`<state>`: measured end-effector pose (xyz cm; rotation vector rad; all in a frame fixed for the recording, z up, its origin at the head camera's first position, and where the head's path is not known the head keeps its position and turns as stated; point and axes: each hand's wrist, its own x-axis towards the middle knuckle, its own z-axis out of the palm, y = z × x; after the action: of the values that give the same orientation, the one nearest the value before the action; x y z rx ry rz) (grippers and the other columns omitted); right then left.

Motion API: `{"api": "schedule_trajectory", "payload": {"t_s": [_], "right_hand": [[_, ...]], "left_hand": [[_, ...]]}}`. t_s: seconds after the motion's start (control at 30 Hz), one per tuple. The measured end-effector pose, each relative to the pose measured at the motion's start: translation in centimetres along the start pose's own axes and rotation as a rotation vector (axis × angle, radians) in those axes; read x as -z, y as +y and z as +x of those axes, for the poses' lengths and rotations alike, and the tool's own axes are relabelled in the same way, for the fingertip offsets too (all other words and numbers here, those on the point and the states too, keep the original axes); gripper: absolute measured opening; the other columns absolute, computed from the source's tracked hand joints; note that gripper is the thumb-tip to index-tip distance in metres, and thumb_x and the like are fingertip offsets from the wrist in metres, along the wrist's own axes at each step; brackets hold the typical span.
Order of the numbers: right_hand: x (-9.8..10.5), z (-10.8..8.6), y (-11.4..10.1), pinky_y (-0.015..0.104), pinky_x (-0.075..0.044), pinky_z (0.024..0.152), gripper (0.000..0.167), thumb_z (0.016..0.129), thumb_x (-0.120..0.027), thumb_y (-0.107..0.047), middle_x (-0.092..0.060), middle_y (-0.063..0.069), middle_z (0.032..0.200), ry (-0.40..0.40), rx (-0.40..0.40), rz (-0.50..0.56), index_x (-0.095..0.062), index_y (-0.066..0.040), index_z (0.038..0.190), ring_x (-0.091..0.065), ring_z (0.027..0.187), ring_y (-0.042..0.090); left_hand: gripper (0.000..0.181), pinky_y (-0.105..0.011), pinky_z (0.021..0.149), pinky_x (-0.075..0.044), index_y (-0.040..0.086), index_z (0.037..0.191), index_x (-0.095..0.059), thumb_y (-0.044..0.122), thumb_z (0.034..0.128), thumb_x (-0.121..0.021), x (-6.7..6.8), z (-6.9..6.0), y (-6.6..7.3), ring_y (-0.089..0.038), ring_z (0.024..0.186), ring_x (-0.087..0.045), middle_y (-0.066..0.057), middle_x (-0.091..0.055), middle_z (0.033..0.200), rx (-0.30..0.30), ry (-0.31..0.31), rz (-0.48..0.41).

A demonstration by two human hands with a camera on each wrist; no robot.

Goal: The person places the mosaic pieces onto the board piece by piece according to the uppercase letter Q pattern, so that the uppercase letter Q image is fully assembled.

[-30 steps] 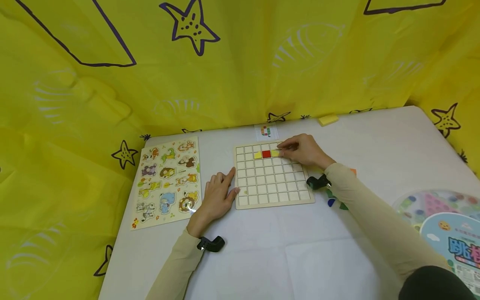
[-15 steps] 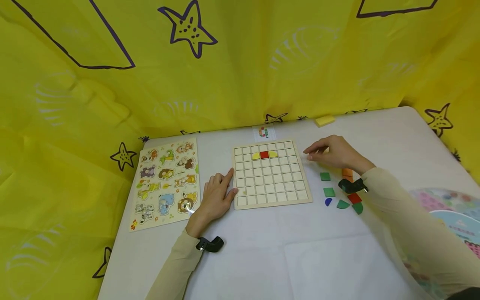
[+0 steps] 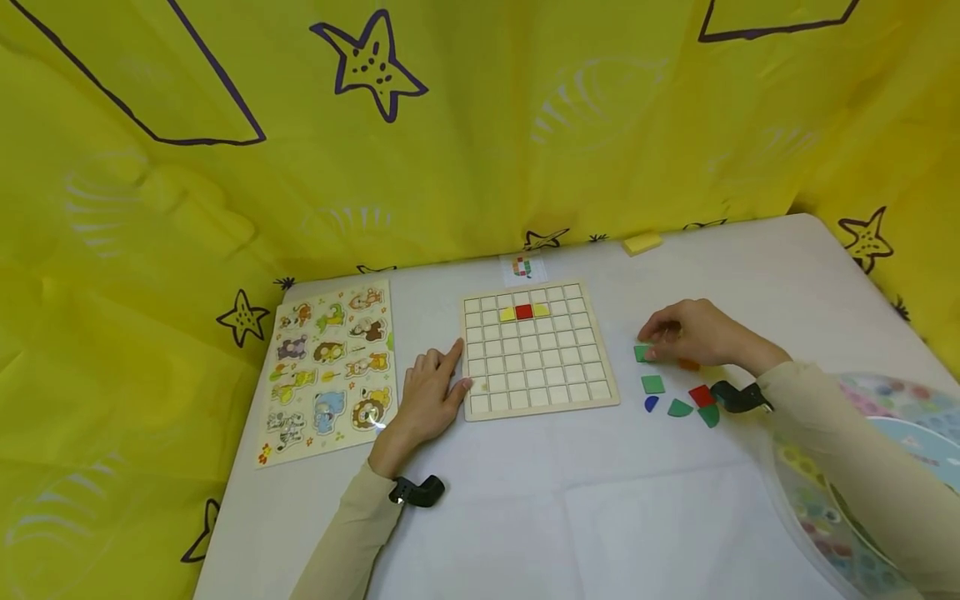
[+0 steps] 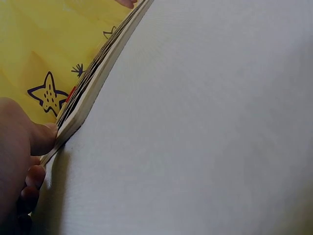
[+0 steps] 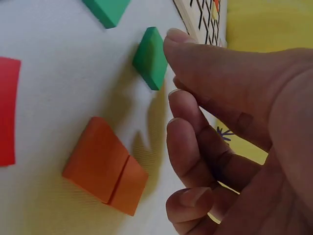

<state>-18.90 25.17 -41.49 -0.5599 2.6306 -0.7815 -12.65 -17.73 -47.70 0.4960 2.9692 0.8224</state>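
Observation:
A pale wooden grid board (image 3: 540, 408) lies mid-table, holding a red square (image 3: 523, 312) between two yellow pieces (image 3: 542, 310) in an upper row. Against its left edge rests my left hand (image 3: 427, 400), thumb and index finger spread; in the left wrist view the thumb (image 4: 44, 137) touches the rim. My right hand (image 3: 693, 333) is over the loose pieces right of the board. Its thumb and fingertips are at a green square (image 3: 642, 354), with no visible grip on it. The right wrist view shows this green square (image 5: 150, 58) beside the thumb tip and orange pieces (image 5: 105, 164) below.
Another green square (image 3: 652, 384), a blue half-round (image 3: 651, 404), green rounded pieces (image 3: 679, 408) and a red square (image 3: 701, 396) lie nearby. A pattern card (image 3: 523, 268) is behind the board. An animal puzzle (image 3: 326, 375) lies left; a round package (image 3: 825, 500) lies under the right forearm.
My right hand has left the right-hand yellow piece on the board and moved right and down to the loose green square. My left hand stays at the board's edge.

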Motion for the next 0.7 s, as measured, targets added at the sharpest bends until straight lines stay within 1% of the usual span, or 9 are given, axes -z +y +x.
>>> {"api": "schedule_trajectory", "payload": {"t_s": [0.1, 0.2, 0.47, 0.6, 0.7], "right_hand": [[-0.3, -0.1, 0.2, 0.027, -0.046, 0.069, 0.021, 0.089, -0.087, -0.021, -0.069, -0.001, 0.091, -0.019, -0.007, 0.009, -0.079, -0.01, 0.105, -0.055, 0.079, 0.016], [-0.6, -0.2, 0.2, 0.027, -0.044, 0.065, 0.022, 0.089, -0.087, -0.021, -0.068, 0.001, 0.092, -0.022, -0.004, 0.019, -0.077, -0.008, 0.104, -0.053, 0.076, 0.017], [-1.0, -0.1, 0.5, 0.027, -0.045, 0.067, 0.024, 0.088, -0.088, -0.019, -0.068, 0.0, 0.09, 0.017, 0.024, -0.003, -0.07, -0.007, 0.099, -0.054, 0.077, 0.016], [-1.2, 0.1, 0.6, 0.027, -0.046, 0.07, 0.022, 0.091, -0.085, -0.019, -0.067, 0.0, 0.087, 0.048, 0.033, -0.001, -0.067, -0.008, 0.098, -0.055, 0.079, 0.016], [-1.3, 0.3, 0.3, 0.028, -0.046, 0.071, 0.023, 0.094, -0.082, -0.019, -0.066, 0.001, 0.087, 0.068, 0.034, 0.007, -0.066, -0.007, 0.105, -0.055, 0.078, 0.016]], "left_hand": [[0.065, -0.038, 0.082, -0.027, 0.004, 0.163, -0.039, 0.027, 0.1063, -0.06, 0.0, -0.1, 0.1, -0.026, 0.095, -0.038, -0.011, -0.048, 0.105, 0.002, 0.001, -0.003], [0.065, -0.039, 0.083, -0.027, 0.004, 0.163, -0.04, 0.027, 0.1063, -0.061, 0.1, -0.1, 0.1, -0.026, 0.095, -0.039, -0.012, -0.049, 0.106, 0.003, 0.006, -0.006], [0.065, -0.038, 0.082, -0.026, 0.004, 0.164, -0.039, 0.027, 0.1063, -0.061, -0.1, -0.1, 0.0, -0.025, 0.094, -0.038, -0.011, -0.049, 0.105, 0.003, 0.005, 0.001], [0.065, -0.037, 0.082, -0.026, 0.005, 0.164, -0.039, 0.027, 0.1064, -0.061, -0.1, 0.0, 0.0, -0.025, 0.094, -0.038, -0.01, -0.049, 0.105, 0.006, 0.003, 0.005], [0.065, -0.037, 0.082, -0.026, 0.005, 0.164, -0.039, 0.027, 0.1066, -0.06, -0.1, 0.0, 0.0, -0.024, 0.094, -0.037, -0.01, -0.049, 0.105, 0.008, 0.002, 0.009]]}}
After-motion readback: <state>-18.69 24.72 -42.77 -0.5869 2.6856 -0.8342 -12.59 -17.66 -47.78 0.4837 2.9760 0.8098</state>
